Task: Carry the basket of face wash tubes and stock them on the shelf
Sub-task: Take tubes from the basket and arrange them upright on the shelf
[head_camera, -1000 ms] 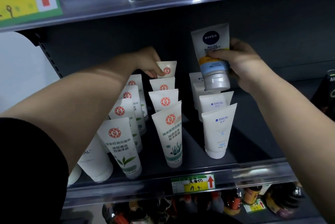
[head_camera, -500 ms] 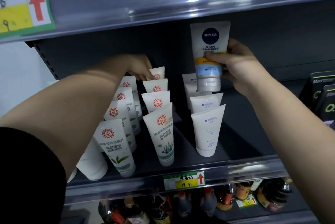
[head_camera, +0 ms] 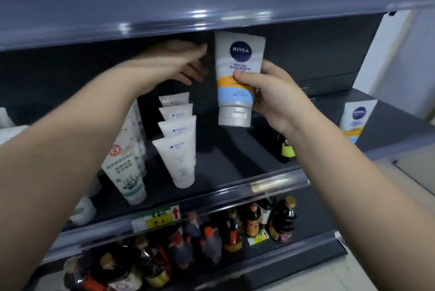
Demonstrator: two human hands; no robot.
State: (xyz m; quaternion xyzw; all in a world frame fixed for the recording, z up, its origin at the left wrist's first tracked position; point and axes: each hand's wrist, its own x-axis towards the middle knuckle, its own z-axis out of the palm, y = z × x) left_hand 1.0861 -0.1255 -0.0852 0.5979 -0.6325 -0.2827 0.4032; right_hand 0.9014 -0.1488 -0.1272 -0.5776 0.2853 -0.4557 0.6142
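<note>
The left hand (head_camera: 174, 64) has let go of the red-dot tubes (head_camera: 122, 168) and now floats up by the Nivea tube (head_camera: 237, 78), fingers straight and apart, holding nothing. The right hand (head_camera: 275, 95) has kept the Nivea tube up in the air, fingers curled round its middle, cap down. It hangs above the shelf (head_camera: 235, 161), to the right of the white tubes (head_camera: 179, 149). Many tubes already stand in rows. This one still needs a spot; the bare shelf below it looks right. One more Nivea tube (head_camera: 356, 118) stands far to its right. No basket shows.
</note>
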